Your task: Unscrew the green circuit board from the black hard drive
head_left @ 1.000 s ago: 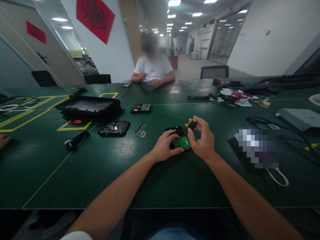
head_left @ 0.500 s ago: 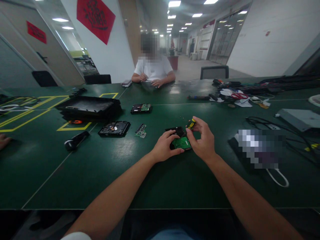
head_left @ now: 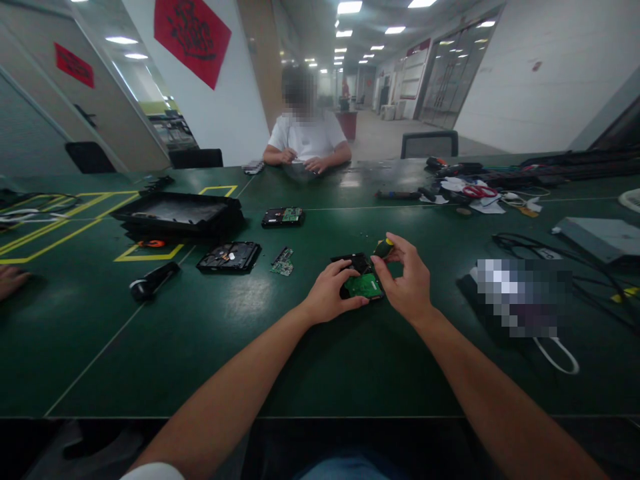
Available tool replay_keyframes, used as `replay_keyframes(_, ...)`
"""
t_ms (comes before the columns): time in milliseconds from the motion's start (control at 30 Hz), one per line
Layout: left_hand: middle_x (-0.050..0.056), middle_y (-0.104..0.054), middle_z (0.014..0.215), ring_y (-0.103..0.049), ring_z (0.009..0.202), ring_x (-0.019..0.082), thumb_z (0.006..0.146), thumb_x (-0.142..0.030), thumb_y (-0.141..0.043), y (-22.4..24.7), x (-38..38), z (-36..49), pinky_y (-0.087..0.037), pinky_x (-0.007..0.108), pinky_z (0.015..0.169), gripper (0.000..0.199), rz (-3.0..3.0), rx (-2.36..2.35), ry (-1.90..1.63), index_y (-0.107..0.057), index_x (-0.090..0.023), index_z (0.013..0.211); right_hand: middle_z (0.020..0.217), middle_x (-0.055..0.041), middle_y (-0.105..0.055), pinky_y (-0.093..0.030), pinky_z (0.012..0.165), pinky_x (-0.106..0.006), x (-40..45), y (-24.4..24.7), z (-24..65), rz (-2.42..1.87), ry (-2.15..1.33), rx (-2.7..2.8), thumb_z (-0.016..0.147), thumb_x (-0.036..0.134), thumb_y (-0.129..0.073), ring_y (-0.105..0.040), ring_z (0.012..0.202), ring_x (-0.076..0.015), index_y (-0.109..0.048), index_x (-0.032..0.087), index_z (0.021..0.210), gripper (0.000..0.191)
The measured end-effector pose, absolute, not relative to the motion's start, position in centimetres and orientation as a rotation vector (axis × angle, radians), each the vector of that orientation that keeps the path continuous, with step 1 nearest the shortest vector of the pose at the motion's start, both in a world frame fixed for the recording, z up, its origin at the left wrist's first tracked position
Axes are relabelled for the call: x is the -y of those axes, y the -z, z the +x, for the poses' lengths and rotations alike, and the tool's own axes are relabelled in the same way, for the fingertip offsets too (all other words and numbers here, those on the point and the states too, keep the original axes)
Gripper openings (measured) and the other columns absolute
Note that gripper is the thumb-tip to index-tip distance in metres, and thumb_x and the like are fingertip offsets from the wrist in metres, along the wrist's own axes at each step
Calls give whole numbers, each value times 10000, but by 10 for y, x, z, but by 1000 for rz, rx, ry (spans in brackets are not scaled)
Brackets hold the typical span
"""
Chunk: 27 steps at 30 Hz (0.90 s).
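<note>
A hard drive (head_left: 364, 285) lies on the green table in front of me, its green circuit board facing up. My left hand (head_left: 331, 291) grips it from the left, with fingers over the far side and thumb along the near edge. In my right hand (head_left: 407, 279), thumb and fingers pinch the yellow-and-dark handle of a screwdriver (head_left: 384, 248) above the drive's right side. The screwdriver's tip is too small to make out. Left of the drive lie a loose circuit board (head_left: 283, 262) and another opened hard drive (head_left: 229, 257).
Black trays (head_left: 183, 212) are stacked at the left, near a black handheld tool (head_left: 154, 281). A third hard drive (head_left: 282, 217) lies farther back. Cables and a grey metal box (head_left: 600, 238) are at the right. A person (head_left: 307, 141) sits opposite; another person's hand (head_left: 13, 280) shows at the left edge.
The screwdriver handle has turned in my right fingers, showing a darker side. My left hand stays on the hard drive. The other person's hand at the left edge reaches slightly farther in.
</note>
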<state>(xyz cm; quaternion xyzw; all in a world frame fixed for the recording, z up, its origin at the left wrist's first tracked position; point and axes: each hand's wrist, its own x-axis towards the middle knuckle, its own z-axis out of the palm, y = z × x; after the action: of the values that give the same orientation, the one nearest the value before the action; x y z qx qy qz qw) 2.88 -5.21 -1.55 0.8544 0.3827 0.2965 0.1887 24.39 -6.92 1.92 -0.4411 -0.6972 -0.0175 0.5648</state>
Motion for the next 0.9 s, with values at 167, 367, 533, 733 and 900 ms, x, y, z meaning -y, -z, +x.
replay_keyframes(167, 165, -516, 1558, -457, 1473, 372, 809, -587, -824, 14, 53, 30, -398, 575, 1218, 666, 2403, -1082, -835, -656, -236, 1350, 1326, -97, -687, -642, 918, -473, 71, -21, 244, -1020, 49, 1677, 979, 290, -650, -742, 967, -242, -492, 300, 1499, 543)
replay_keyframes(367, 168, -522, 1551, -465, 1468, 357, 817, -597, -813, 15, 53, 30, -407, 560, 1214, 668, 2422, -1082, -837, -652, -232, 1352, 1294, -96, -679, -651, 871, -454, 70, -20, 243, -1016, 26, 1641, 962, 296, -689, -733, 928, -232, -499, 300, 1479, 551)
replay_keyframes(533, 171, -520, 1552, -464, 1473, 350, 826, -587, -809, 15, 53, 30, -400, 550, 1224, 654, 2429, -1082, -841, -653, -226, 1348, 1288, -92, -678, -653, 863, -461, 70, -20, 244, -1003, 39, 1652, 960, 287, -684, -731, 912, -232, -515, 310, 1457, 525)
replay_keyframes(733, 173, -519, 1552, -464, 1472, 355, 825, -576, -813, 14, 53, 30, -401, 548, 1224, 654, 2425, -1085, -834, -655, -220, 1351, 1276, -92, -669, -659, 848, -458, 69, -20, 244, -1002, 30, 1655, 965, 289, -680, -723, 924, -231, -496, 316, 1472, 540)
replay_keyframes(900, 166, -524, 1550, -471, 1467, 357, 821, -567, -820, 13, 54, 30, -398, 556, 1224, 650, 2420, -1082, -833, -653, -230, 1351, 1274, -95, -657, -655, 859, -459, 70, -21, 244, -1003, 70, 1667, 959, 283, -683, -718, 937, -231, -528, 310, 1444, 509)
